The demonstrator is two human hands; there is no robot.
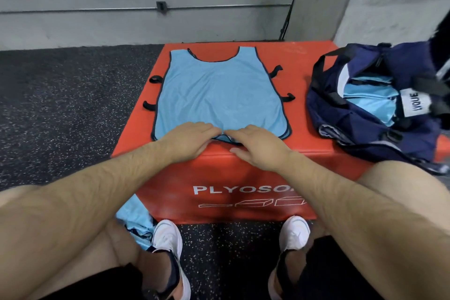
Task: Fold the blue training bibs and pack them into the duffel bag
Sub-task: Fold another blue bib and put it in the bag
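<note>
Blue bib (219,95) lies flat on top of red box (304,105), neck hole toward 12 o'clock, hem toward 6. I see left hand (192,139) and right hand (258,146) palm-down on hem, fingertips nearly meeting, fingers fairly straight, pressing cloth and not curled round it. Hem slightly rucked between them. Navy duffel bag (365,134) sits at 3 o'clock of bib, on same box, mouth open, folded bibs (370,100) inside. Loose bibs (136,221) on floor at 7 o'clock, touching left shoe (168,234).
</note>
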